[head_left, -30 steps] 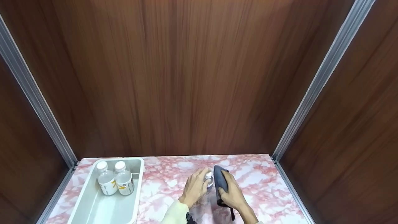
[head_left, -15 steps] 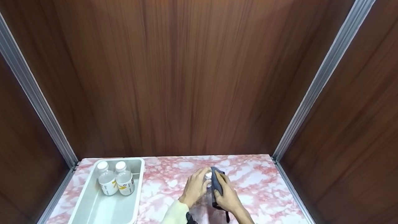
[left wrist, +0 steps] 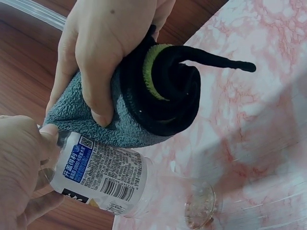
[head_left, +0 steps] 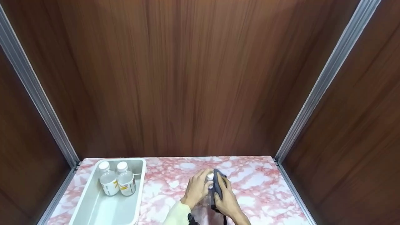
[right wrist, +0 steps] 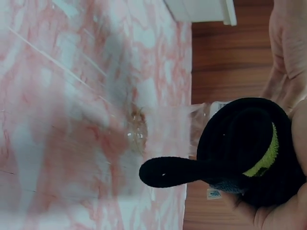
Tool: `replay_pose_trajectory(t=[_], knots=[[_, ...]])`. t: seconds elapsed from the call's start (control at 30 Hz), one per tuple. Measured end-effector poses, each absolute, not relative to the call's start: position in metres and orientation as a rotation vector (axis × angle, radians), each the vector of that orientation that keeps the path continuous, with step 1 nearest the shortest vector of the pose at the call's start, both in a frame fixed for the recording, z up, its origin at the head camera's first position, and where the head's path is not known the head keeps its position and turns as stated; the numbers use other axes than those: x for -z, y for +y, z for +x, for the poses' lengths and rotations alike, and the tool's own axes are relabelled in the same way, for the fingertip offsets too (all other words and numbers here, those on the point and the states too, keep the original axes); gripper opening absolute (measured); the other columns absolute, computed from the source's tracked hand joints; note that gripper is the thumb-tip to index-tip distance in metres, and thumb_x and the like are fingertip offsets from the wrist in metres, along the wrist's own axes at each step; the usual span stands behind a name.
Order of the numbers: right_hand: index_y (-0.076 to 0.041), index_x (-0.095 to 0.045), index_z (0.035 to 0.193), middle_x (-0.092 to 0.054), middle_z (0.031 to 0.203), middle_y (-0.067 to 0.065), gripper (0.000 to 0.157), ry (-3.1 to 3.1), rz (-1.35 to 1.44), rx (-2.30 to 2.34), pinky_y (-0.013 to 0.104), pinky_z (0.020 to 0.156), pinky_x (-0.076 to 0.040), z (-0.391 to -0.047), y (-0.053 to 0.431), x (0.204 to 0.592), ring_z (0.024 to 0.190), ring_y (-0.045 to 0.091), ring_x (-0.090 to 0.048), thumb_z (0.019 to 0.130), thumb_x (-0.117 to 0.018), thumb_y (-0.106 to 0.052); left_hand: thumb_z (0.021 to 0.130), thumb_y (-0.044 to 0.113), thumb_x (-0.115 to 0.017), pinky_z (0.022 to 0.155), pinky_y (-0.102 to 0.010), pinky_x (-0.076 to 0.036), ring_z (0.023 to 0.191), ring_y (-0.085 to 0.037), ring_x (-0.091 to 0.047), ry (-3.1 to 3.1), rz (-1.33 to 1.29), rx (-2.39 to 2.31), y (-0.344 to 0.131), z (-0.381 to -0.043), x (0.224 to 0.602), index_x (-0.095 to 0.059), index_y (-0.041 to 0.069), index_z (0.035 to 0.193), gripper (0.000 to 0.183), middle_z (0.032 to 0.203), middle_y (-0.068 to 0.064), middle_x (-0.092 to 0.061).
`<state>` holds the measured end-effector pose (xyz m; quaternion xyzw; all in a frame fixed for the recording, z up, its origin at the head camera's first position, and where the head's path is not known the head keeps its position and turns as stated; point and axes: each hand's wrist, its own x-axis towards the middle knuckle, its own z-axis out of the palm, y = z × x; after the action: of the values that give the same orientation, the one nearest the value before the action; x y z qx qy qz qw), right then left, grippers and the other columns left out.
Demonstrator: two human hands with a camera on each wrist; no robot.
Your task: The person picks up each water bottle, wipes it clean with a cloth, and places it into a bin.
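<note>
My left hand (head_left: pixel 196 187) grips a clear plastic bottle with a white cap (head_left: pixel 210 176) near its top. In the left wrist view the bottle's white printed label (left wrist: pixel 103 172) faces the camera, with a barcode on it. My right hand (head_left: pixel 228 201) holds a rolled grey-blue towel (head_left: pixel 217 189) with black trim, its thumb and fingers around the roll. The towel lies along the bottle's right side and overlaps the label's edge in the left wrist view. A black loop (right wrist: pixel 168 171) sticks out from the roll's end.
On the left stands a pale grey tray (head_left: pixel 82 200) holding two capped, labelled bottles (head_left: pixel 109 182) (head_left: pixel 126 182). Pink-and-white marbled table surface (head_left: pixel 256 190) lies around the hands. Brown wood panels (head_left: pixel 172 93) with metal rails (head_left: pixel 325 81) enclose the back and sides.
My right hand has moved left with the towel, from a small gap beside the bottle to up against it. The left hand has stayed in place on the bottle.
</note>
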<state>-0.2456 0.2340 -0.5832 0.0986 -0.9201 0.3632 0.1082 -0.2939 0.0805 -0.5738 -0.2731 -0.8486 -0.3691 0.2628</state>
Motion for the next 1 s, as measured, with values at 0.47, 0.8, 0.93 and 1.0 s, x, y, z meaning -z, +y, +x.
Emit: replay_pose_trajectory(t=[0.47, 0.8, 0.93, 1.0], knots=[[-0.008, -0.029, 0.159, -0.039, 0.15, 0.029, 0.08, -2.69, 0.269, -1.047, 0.045, 0.083, -0.056, -0.245, 0.235, 0.59, 0.109, 0.036, -0.065, 0.087, -0.062, 0.002, 0.081, 0.011, -0.077, 0.075, -0.037, -0.059, 0.085, -0.02, -0.072, -2.262, -0.741, 0.986, 0.082, -0.296, 0.575, -0.066, 0.011, 0.12, 0.041, 0.112, -0.002, -0.074], [-0.006, -0.028, 0.16, -0.037, 0.151, 0.03, 0.078, -2.733, 0.255, -1.072, 0.05, 0.087, -0.055, -0.242, 0.236, 0.599, 0.112, 0.04, -0.064, 0.089, -0.062, -0.001, 0.082, 0.013, -0.077, 0.072, -0.036, -0.058, 0.083, -0.018, -0.07, -2.254, -0.73, 0.995, 0.082, -0.296, 0.574, -0.065, 0.015, 0.119, 0.039, 0.11, -0.001, -0.074], [-0.004, -0.027, 0.159, -0.037, 0.151, 0.031, 0.078, -2.741, 0.262, -1.095, 0.054, 0.092, -0.054, -0.241, 0.235, 0.605, 0.118, 0.044, -0.061, 0.089, -0.061, -0.001, 0.083, 0.012, -0.077, 0.074, -0.037, -0.059, 0.086, -0.02, -0.072, -2.263, -0.729, 0.995, 0.081, -0.295, 0.574, -0.065, 0.015, 0.12, 0.039, 0.112, -0.002, -0.074], [-0.002, -0.026, 0.159, -0.036, 0.15, 0.031, 0.079, -2.747, 0.259, -1.104, 0.055, 0.094, -0.053, -0.241, 0.235, 0.608, 0.118, 0.045, -0.061, 0.089, -0.061, -0.001, 0.083, 0.012, -0.077, 0.074, -0.037, -0.059, 0.086, -0.021, -0.072, -2.277, -0.729, 0.997, 0.081, -0.294, 0.574, -0.064, 0.016, 0.121, 0.04, 0.112, -0.002, -0.074]])
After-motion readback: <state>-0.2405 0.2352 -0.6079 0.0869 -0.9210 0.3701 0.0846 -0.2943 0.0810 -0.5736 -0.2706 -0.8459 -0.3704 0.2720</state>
